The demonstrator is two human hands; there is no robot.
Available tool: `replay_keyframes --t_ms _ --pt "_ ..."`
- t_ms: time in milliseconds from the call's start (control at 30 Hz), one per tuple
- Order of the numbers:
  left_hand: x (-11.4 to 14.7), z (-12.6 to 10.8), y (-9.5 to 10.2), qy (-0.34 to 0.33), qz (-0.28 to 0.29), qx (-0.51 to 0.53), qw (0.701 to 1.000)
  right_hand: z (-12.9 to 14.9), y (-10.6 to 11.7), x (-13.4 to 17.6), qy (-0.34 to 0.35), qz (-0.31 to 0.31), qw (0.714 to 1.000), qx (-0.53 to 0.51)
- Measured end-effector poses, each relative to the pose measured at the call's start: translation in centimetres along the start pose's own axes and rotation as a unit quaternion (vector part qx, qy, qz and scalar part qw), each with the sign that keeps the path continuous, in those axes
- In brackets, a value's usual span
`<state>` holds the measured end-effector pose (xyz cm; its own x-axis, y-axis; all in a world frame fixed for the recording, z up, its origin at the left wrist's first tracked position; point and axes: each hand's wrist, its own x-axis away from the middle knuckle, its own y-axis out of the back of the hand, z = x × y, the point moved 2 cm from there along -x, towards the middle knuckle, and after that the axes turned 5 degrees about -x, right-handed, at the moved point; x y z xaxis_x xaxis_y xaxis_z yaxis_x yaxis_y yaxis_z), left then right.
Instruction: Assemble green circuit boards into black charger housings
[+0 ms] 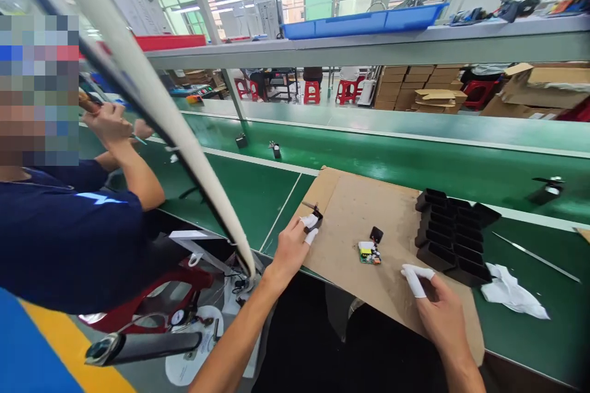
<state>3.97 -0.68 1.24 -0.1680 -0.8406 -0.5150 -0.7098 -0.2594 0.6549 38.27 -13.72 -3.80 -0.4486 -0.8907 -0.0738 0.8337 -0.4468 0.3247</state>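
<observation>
My left hand [295, 239], with white covers on two fingertips, grips a small black plastic case [316, 219] over the left edge of the cardboard sheet [343, 209]. A thin dark piece sticks out beside the case. My right hand [433, 304] hovers over the sheet's right part, its white-covered thumb and finger brought together at the tips. Nothing shows between them. Between my hands lies a small green circuit board [369, 253] with yellow and white components. Just behind it, a small black square part [377, 234] appears to touch the board.
Rows of black cases [452, 236] stand at the sheet's right. Beside them are a white cloth [514, 291] and a thin metal strip [537, 256]. Small black units [275, 149] sit on the green belt. A pale slanted post [184, 135] separates me from a co-worker [69, 227].
</observation>
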Motion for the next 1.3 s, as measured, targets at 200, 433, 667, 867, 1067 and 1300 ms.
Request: replay_keyframes --t_ms 200,433,667,867,1067,1300 --pt "0.3 0.7 -0.7 0.021 -0.006 -0.009 1.0 0.0 0.0 0.1 0.002 -0.008 1.0 -0.009" --pt "0.9 1.1 -1.2 0.027 -0.039 0.005 0.999 0.1 0.0 0.1 0.008 -0.013 0.999 -0.035" --pt "1.3 0.6 -1.3 0.01 -0.013 -0.026 1.0 -0.1 -0.1 0.1 0.015 -0.014 0.999 -0.038" --pt "0.8 0.4 -1.3 0.001 0.013 -0.047 0.999 0.0 -0.1 0.3 0.016 -0.013 0.999 -0.039" --pt "1.2 0.3 -1.5 0.032 -0.021 -0.004 0.999 0.2 0.0 0.1 0.025 -0.014 0.999 -0.018" --pt "0.1 1.2 -0.7 0.079 -0.035 0.042 0.995 0.4 0.2 0.0 0.02 -0.005 1.0 -0.014"
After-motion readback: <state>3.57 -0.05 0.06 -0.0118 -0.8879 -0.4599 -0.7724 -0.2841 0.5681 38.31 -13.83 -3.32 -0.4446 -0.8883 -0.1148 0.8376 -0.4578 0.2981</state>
